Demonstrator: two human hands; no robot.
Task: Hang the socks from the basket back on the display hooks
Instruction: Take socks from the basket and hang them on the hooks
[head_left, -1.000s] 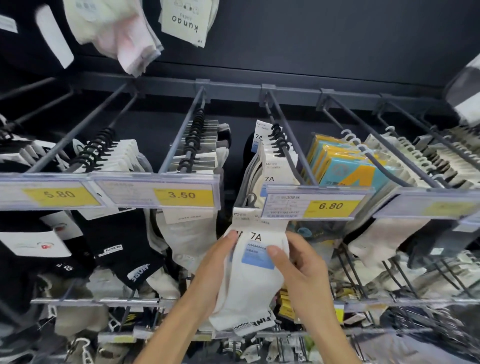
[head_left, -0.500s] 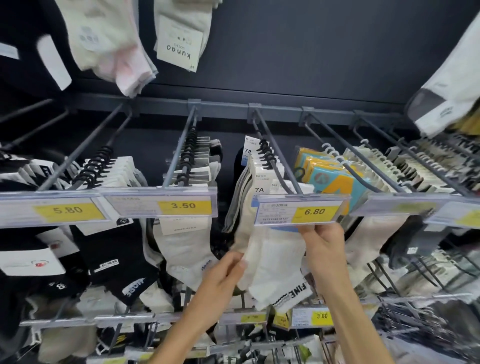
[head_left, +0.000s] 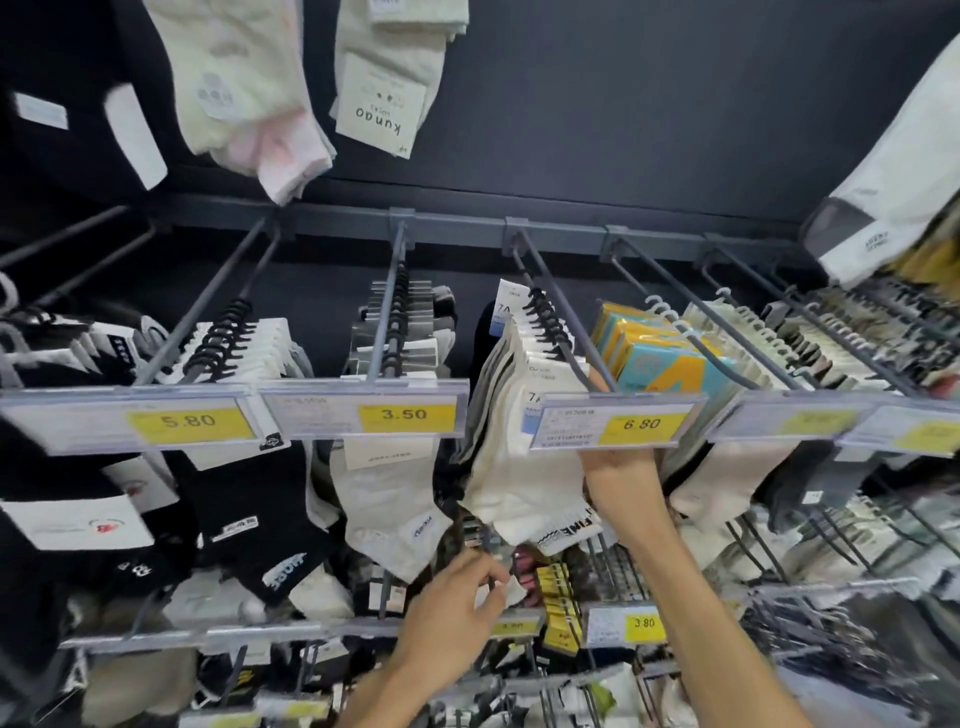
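A white sock pair (head_left: 524, 483) with a "7A" card and black "FINE" lettering hangs at the front of the middle display hook (head_left: 566, 322), behind the 6.80 price tag (head_left: 613, 423). My right hand (head_left: 621, 470) reaches up behind that tag and grips the top of the pair; its fingertips are hidden by the tag. My left hand (head_left: 457, 597) sits lower, below the socks and apart from them. Its fingers are curled against a small white tag (head_left: 511, 590) on the lower row. I cannot tell whether it grips the tag. The basket is out of view.
Neighbouring hooks carry black socks behind a 5.80 tag (head_left: 189, 421), grey-white socks behind a 3.50 tag (head_left: 405, 415), and yellow-blue packs (head_left: 660, 364) on the right. Pale socks (head_left: 249, 98) hang overhead. A lower row of hooks has a 3.80 tag (head_left: 644, 623).
The white sock pair went from held in both hands below the tag up onto the middle hook. My left hand has let go and dropped toward the lower row.
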